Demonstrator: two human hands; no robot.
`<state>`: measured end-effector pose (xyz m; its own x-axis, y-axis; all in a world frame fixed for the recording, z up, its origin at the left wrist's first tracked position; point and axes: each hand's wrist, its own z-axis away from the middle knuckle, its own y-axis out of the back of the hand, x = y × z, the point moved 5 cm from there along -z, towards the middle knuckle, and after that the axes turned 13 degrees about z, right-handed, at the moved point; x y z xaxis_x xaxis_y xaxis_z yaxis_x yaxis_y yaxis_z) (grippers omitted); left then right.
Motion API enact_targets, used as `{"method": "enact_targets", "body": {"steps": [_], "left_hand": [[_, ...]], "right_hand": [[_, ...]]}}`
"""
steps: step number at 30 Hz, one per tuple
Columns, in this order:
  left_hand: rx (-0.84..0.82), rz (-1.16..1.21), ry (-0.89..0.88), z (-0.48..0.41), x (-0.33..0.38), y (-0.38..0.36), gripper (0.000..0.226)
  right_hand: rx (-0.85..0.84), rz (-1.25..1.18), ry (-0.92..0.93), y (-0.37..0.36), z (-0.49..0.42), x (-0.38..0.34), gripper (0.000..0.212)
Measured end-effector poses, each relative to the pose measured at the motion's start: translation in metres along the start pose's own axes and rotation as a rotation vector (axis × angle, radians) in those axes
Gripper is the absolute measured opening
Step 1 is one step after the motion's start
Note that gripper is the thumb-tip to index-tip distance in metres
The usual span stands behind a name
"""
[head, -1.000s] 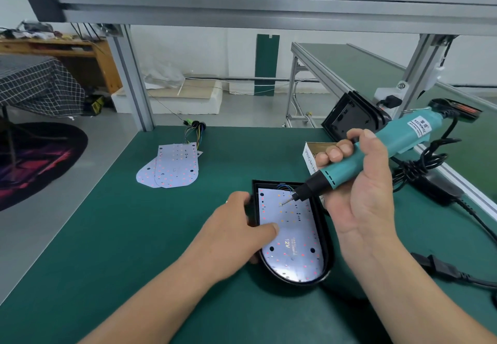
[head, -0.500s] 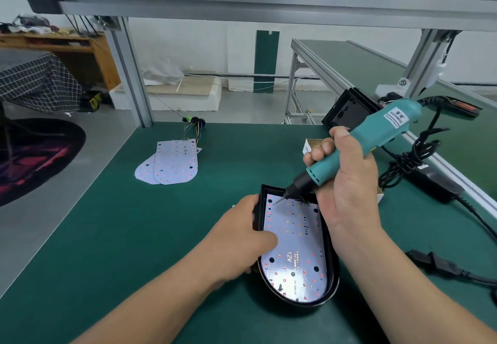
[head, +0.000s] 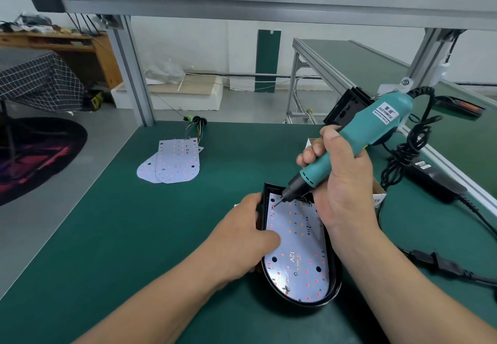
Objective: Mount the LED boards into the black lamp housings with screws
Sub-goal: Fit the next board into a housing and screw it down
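Centrally, the right hand is wrapped round a teal electric screwdriver, with the bit tip set on the 11 o'clock corner of the LED board. Opposite, the left hand clasps the 9 o'clock wall of the black lamp housing, thumb lying on the board, which sits inside that housing on the green bench mat. Spare LED boards lie well apart at 10 o'clock; a power adapter lies at 2 o'clock

Grey floor, white wall, wooden desk, checked tablecloth
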<state>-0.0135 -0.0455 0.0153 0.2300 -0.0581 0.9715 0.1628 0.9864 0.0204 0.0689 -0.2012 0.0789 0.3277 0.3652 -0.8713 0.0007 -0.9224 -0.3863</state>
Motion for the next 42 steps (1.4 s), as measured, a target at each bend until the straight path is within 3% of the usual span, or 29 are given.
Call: {"method": "enact_targets", "body": {"steps": [5,10,14,21,25,32,37,42], "left_hand": [[0.000,0.000,-0.013,-0.002,-0.002,0.001,0.056],[-0.009,-0.023,-0.048,-0.004,-0.004,0.002,0.051],[-0.008,-0.040,-0.096,-0.005,-0.005,0.002,0.040],[0.186,-0.188,-0.124,-0.006,-0.005,0.005,0.021],[0.203,-0.125,-0.078,-0.014,0.000,0.006,0.017],[0.214,-0.095,-0.042,-0.019,-0.003,0.007,0.031],[0.207,-0.078,-0.037,-0.019,-0.006,0.008,0.031],[0.213,-0.067,-0.052,-0.019,-0.007,0.009,0.023]], "right_hand": [[-0.031,0.030,0.017,-0.002,0.001,0.000,0.007],[-0.187,0.087,0.104,-0.014,0.007,-0.005,0.001],[-0.259,0.157,0.123,-0.023,0.010,-0.003,0.011],[-0.318,0.167,0.116,-0.029,0.012,-0.002,0.012],[-0.290,0.132,0.083,-0.027,0.010,0.000,0.011],[-0.311,0.125,0.080,-0.028,0.011,-0.001,0.017],[-0.378,0.158,0.108,-0.034,0.014,-0.005,0.007],[-0.450,0.170,0.100,-0.038,0.015,-0.003,0.012]]}}
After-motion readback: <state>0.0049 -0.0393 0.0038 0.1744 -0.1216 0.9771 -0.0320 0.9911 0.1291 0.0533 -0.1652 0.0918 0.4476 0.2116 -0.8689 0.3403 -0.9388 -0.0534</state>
